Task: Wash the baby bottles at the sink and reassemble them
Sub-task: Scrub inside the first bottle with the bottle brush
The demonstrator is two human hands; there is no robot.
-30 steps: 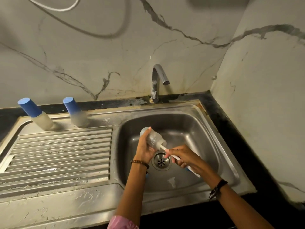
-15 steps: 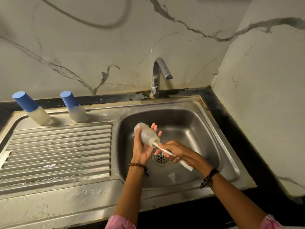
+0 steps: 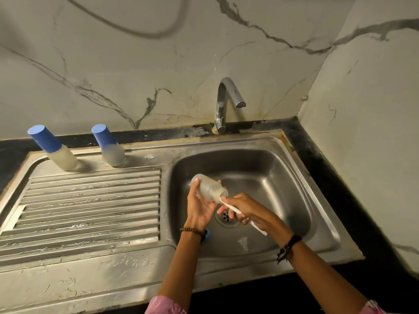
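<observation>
Over sink basin [image 3: 294, 177], centre frame: open bottle [image 3: 207, 188] cradled by left hand [image 3: 200, 208], long axis slanted, mouth toward lower right. Brush handle [image 3: 235, 209] gripped by right hand [image 3: 246, 210], aligned with mouth, head inserted.

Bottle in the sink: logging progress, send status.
Left hand grips open bottle over basin. Right hand grips white brush handle, head inside. Tap dry; nothing blocking.
</observation>
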